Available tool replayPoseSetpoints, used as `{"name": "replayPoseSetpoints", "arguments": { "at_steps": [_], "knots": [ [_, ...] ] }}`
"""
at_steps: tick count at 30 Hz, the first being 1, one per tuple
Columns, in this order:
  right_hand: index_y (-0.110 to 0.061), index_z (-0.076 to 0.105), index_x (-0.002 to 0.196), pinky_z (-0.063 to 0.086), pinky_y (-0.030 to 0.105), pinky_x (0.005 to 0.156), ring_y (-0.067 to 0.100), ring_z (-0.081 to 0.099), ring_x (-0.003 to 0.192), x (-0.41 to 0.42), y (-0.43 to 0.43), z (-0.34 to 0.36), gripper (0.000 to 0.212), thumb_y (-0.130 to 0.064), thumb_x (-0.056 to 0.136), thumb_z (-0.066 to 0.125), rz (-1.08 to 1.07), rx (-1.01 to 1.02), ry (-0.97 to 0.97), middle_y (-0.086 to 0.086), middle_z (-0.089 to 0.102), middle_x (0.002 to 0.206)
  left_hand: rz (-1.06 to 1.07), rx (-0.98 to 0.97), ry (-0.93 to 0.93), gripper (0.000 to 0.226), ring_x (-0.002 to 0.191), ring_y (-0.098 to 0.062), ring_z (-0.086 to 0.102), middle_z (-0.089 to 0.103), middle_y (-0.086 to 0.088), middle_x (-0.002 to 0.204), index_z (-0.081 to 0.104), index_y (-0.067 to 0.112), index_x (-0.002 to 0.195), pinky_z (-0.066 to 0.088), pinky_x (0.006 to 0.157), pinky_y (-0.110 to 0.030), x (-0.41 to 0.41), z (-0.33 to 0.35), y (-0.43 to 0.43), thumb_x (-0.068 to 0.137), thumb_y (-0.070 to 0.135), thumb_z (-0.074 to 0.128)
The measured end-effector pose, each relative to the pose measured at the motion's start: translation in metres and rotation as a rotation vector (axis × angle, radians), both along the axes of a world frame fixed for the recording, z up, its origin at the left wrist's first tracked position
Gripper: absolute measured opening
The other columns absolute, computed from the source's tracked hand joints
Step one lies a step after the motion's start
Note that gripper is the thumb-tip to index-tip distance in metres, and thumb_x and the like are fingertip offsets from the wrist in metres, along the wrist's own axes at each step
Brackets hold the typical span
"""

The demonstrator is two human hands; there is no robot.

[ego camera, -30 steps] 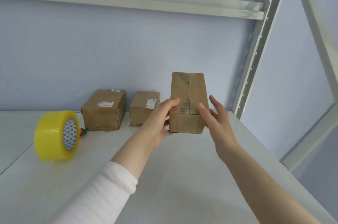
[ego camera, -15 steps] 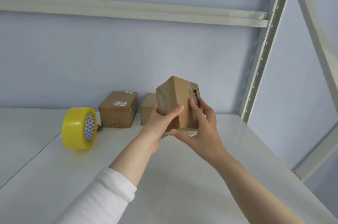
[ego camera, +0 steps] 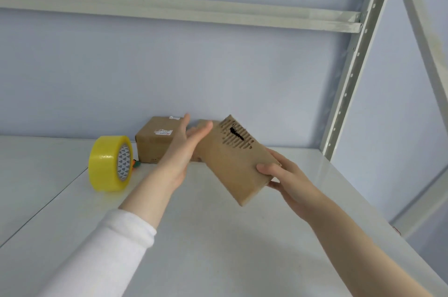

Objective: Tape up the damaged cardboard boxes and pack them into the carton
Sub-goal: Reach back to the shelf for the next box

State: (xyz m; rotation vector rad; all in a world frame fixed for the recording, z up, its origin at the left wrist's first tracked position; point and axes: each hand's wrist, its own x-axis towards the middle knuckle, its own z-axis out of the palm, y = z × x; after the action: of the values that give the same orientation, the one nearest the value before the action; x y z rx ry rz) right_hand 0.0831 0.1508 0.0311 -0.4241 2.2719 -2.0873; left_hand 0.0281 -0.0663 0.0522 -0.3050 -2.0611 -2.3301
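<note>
Head view: right hand (ego camera: pixel 286 175) grips the torn box (ego camera: pixel 236 163), left hand (ego camera: pixel 186 148) spread open beside it. Best turn the hole (ego camera: pixel 236 133) upward before taping

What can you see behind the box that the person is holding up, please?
Behind the held box a second small box peeks out, mostly covered by it and the left hand. A labelled box sits beside it, against the wall.
</note>
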Motion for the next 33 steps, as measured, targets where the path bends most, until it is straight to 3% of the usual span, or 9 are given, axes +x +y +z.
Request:
{"name": "replayPoseSetpoints", "arguments": {
  "at_steps": [2, 5, 8, 12, 18, 22, 25, 31, 33],
  "knots": [
    [-0.025, 0.052, 0.131, 0.046, 0.018, 0.079, 0.008, 0.061, 0.106, -0.002, 0.007, 0.001, 0.063, -0.025, 0.069, 0.062, 0.066, 0.064, -0.012, -0.007, 0.066, 0.119, -0.081, -0.205, 0.057, 0.098, 0.134, -0.014, 0.037, 0.041, 0.008, 0.144, 0.032, 0.039, 0.142, 0.027, 0.113, -0.043, -0.002, 0.012, -0.009, 0.057, 0.066, 0.073],
    [-0.018, 0.049, 0.133, 0.044, 0.024, 0.087, 0.015, 0.059, 0.112, -0.005, 0.011, 0.004, 0.066, -0.022, 0.068, 0.061, 0.145, 0.102, -0.032, 0.001, 0.063, 0.124, -0.343, -0.446, -0.015, 0.062, 0.113, -0.002, 0.058, 0.062, 0.016, 0.122, 0.051, 0.046, 0.12, 0.043, 0.097, -0.028, 0.0, 0.018, -0.014, 0.062, 0.061, 0.068],
    [-0.022, 0.042, 0.138, 0.045, 0.03, 0.092, 0.011, 0.057, 0.114, -0.007, 0.01, 0.003, 0.071, -0.025, 0.073, 0.071, 0.073, -0.013, -0.062, -0.003, 0.06, 0.127, -0.322, -0.382, -0.034, 0.048, 0.102, -0.01, 0.066, 0.071, 0.009, 0.107, 0.062, 0.035, 0.109, 0.049, 0.089, -0.03, -0.002, 0.011, -0.013, 0.066, 0.054, 0.073],
    [-0.029, 0.041, 0.139, 0.047, 0.043, 0.097, 0.016, 0.055, 0.119, -0.01, 0.013, -0.009, 0.072, -0.047, 0.075, 0.069, 0.013, -0.14, -0.126, -0.001, 0.057, 0.131, -0.199, -0.203, -0.048, 0.059, 0.089, -0.014, 0.066, 0.072, 0.007, 0.097, 0.062, 0.027, 0.108, 0.053, 0.07, -0.032, 0.004, 0.0, -0.013, 0.058, 0.056, 0.074],
    [-0.017, 0.067, 0.108, 0.049, 0.038, 0.094, 0.017, 0.062, 0.095, -0.013, 0.016, -0.002, 0.047, -0.048, 0.075, 0.058, 0.051, 0.034, -0.151, 0.003, 0.068, 0.1, -0.28, -0.37, 0.0, 0.064, 0.124, -0.015, 0.044, 0.053, 0.015, 0.119, 0.056, 0.04, 0.112, 0.041, 0.1, -0.039, 0.015, 0.007, -0.023, 0.059, 0.074, 0.06],
    [-0.016, 0.066, 0.114, 0.048, 0.039, 0.095, 0.028, 0.061, 0.105, -0.014, 0.004, 0.01, 0.052, -0.049, 0.075, 0.058, 0.111, 0.146, -0.173, 0.011, 0.066, 0.113, -0.492, -0.476, -0.055, 0.057, 0.115, -0.011, 0.058, 0.063, 0.011, 0.122, 0.046, 0.044, 0.124, 0.05, 0.092, -0.031, 0.028, 0.007, -0.013, 0.071, 0.058, 0.063],
    [-0.017, 0.059, 0.123, 0.044, 0.042, 0.101, 0.026, 0.058, 0.113, -0.014, -0.001, 0.008, 0.054, -0.053, 0.083, 0.055, 0.059, 0.09, -0.143, 0.011, 0.062, 0.12, -0.462, -0.347, -0.088, 0.044, 0.097, -0.009, 0.068, 0.072, 0.01, 0.102, 0.053, 0.039, 0.116, 0.055, 0.071, -0.022, 0.033, 0.0, -0.009, 0.075, 0.043, 0.069],
    [-0.026, 0.029, 0.146, 0.024, 0.042, 0.115, 0.01, 0.031, 0.138, 0.004, -0.035, -0.025, 0.066, -0.052, 0.089, 0.046, -0.044, -0.209, -0.102, -0.009, 0.035, 0.15, -0.15, 0.03, -0.274, 0.026, 0.081, -0.014, 0.072, 0.075, 0.001, 0.091, 0.065, 0.022, 0.103, 0.054, 0.065, -0.026, 0.039, -0.022, 0.003, 0.085, 0.041, 0.062],
    [-0.029, 0.021, 0.148, 0.035, 0.038, 0.109, 0.01, 0.046, 0.129, 0.01, -0.05, -0.034, 0.071, -0.048, 0.087, 0.052, -0.013, -0.301, -0.133, -0.008, 0.045, 0.143, -0.084, 0.103, -0.374, 0.028, 0.075, -0.014, 0.072, 0.075, 0.001, 0.085, 0.067, 0.022, 0.095, 0.054, 0.061, -0.026, 0.045, -0.032, 0.011, 0.085, 0.047, 0.06]
  ]
}}
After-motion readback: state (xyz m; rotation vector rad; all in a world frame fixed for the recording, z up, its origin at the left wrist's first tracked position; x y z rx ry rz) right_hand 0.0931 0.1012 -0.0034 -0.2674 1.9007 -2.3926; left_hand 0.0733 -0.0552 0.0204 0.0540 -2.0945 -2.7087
